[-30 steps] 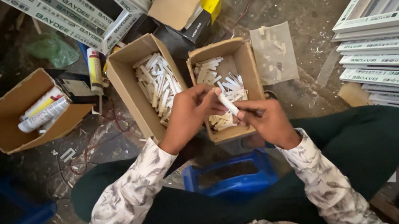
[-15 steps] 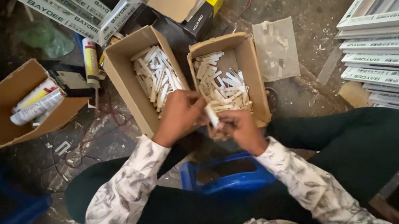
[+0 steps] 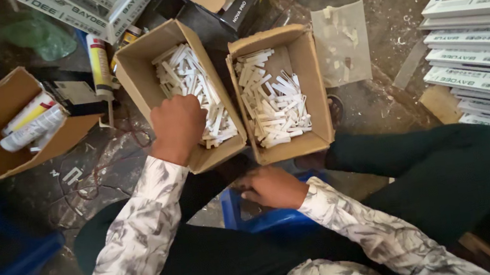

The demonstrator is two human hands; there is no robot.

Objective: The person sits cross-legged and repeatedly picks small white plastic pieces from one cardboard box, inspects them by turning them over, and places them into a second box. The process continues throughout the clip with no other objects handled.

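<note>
The left hand reaches into the left open cardboard box, curled over the small white plastic strips; whether it holds any I cannot tell. The right hand rests loosely closed near the blue plastic stool, apparently empty. A careless pull could tip the box and spill strips onto the littered floor.

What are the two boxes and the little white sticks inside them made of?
The two boxes look like plain brown cardboard: matte, with folded flaps and raw edges. The little white sticks look like smooth moulded plastic, all cut to similar short shapes, though that is a guess from their even white sheen. The left hand reaches into the left box.
</note>
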